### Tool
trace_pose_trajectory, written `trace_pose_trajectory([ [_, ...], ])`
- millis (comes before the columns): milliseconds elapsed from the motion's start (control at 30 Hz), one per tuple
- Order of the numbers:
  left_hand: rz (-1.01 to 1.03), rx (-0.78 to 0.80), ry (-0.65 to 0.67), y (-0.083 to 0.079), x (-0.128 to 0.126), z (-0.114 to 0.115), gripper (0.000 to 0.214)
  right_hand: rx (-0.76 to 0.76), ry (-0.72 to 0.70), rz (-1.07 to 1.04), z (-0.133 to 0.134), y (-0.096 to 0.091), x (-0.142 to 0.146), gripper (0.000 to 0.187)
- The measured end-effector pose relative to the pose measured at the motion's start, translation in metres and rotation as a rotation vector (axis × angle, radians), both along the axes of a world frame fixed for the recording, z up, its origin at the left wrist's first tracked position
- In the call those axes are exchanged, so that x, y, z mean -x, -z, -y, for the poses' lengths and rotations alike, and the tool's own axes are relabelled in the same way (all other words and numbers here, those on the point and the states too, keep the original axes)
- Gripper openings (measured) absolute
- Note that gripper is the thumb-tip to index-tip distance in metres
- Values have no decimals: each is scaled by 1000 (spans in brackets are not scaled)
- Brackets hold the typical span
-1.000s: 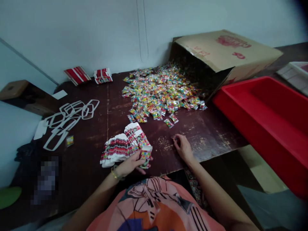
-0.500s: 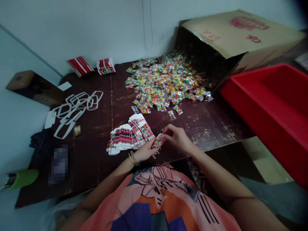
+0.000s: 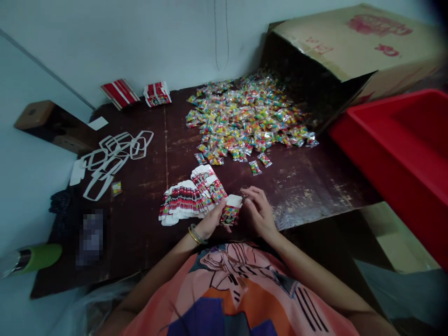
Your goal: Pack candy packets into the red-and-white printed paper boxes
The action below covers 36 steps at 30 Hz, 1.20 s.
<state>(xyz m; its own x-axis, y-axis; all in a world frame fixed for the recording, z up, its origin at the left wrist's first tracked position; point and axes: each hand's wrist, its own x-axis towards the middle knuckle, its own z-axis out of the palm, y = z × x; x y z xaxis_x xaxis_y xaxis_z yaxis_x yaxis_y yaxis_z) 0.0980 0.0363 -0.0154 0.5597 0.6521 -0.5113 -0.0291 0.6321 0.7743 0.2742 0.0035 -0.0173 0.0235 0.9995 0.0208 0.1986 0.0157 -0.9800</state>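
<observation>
Between the thumb and fingers of my left hand [image 3: 211, 219] is a small printed candy box [image 3: 231, 211], its white flap end pointing away from me. My right hand [image 3: 259, 212] hovers just to the right of the box with its fingers loosely bent and apart; nothing shows in them. Beside my left hand lies a fanned row of flat printed boxes [image 3: 182, 200] with white flaps. Beyond both hands spreads a heap of small clear candy packets [image 3: 241, 123], and two packets [image 3: 255, 168] sit loose at its near edge.
An open cardboard carton [image 3: 346, 42] lies behind the heap. At the right a red plastic tub [image 3: 388, 154] overhangs the table edge. White paper bands [image 3: 108, 163], a lone packet [image 3: 116, 188], a wooden block [image 3: 52, 123] and a green bottle [image 3: 40, 257] are on the left.
My right hand has moved off the candy box, its fingers opening from a pinch. The box now faces up more fully in my left hand. The view has shifted slightly.
</observation>
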Motion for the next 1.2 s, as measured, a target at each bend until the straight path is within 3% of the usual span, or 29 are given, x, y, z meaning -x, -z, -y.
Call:
trace_pose_trajectory([
  [100, -19, 26, -40, 2, 0, -2, 53, 355, -111, -431, 0, 3, -1, 38],
  [167, -82, -43, -39, -1, -1, -2, 46, 460, -195, -594, -3, 3, -2, 41],
  [267, -198, -324, 66, -11, -6, -3, 30, 412, -219, -533, -8, -2, -4, 39],
  [333, -248, -493, 97, -15, -9, -4, 25, 241, -232, -308, -10, -9, -6, 33],
  [367, -256, -506, 85, -16, -10, -5, 24, 135, -250, -180, -11, -13, -6, 31],
  [467, -235, -305, -9, -13, -12, -8, 25, -70, -315, 38, -14, -24, -9, 27],
  [567, -137, -118, -68, -10, -8, -11, 26, -77, -290, 32, -18, -31, -11, 26],
  [700, 76, -77, 31, -16, 3, -13, 35, -110, -238, 63, -21, -28, -8, 22],
  [867, 67, 22, 59, -24, 2, -7, 43, -251, -276, 207, -15, -18, -4, 32],
  [967, 145, 122, 139, -25, -6, -1, 48, -120, -302, 169, -8, -28, -33, 27],
  [1067, 85, 85, 275, -22, -1, 0, 47, 110, -565, 169, -2, -45, -79, 21],
  [1133, -37, 11, 255, -17, 10, -3, 41, 193, -734, 232, -2, -47, -94, 21],
  [1200, -120, -7, 173, -12, 23, -8, 32, 127, -704, 316, -9, -34, -85, 22],
])
